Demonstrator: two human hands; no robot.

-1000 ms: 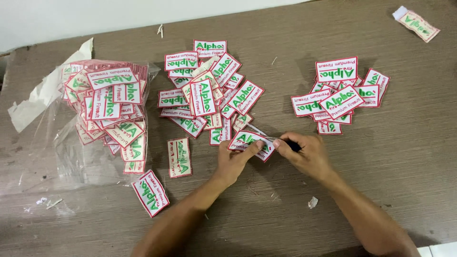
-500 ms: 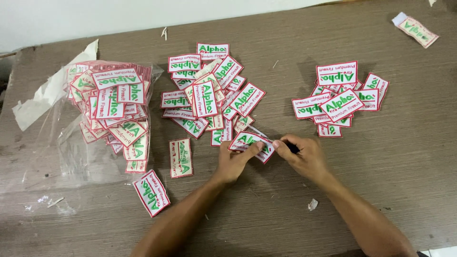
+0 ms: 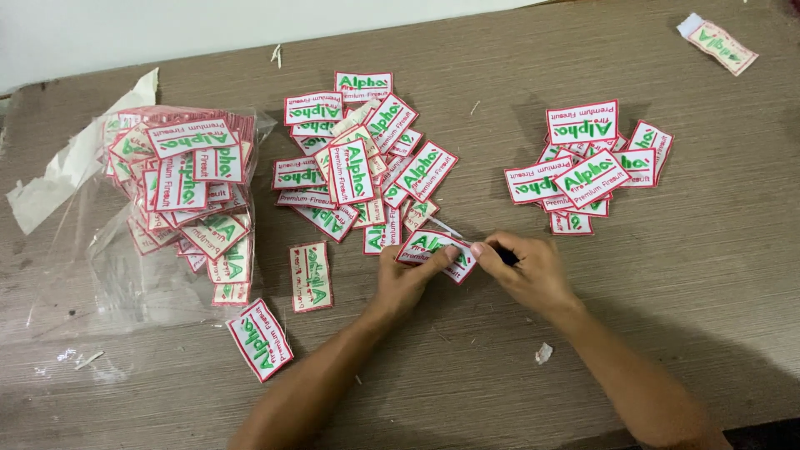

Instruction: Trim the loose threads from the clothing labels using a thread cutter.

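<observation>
White cloth patch (image 3: 435, 252), red-edged, is pinched flat on the worktop (image 3: 683, 275) by the left hand (image 3: 406, 279); a dark tool (image 3: 505, 257) is gripped by the right hand (image 3: 533, 275). Light, limp, best held by its edges.

This looked like a small garment-trade workroom or packing spot rather than a home. A worn brown desk (image 3: 683, 275) set against a plain pale wall (image 3: 125, 33) carried many identical embroidered patches in sorted heaps (image 3: 362, 162), with more spilling from a torn clear plastic bag (image 3: 125, 258). Thread scraps and paper bits (image 3: 543, 353) littered the surface, as handwork leaves behind.
</observation>
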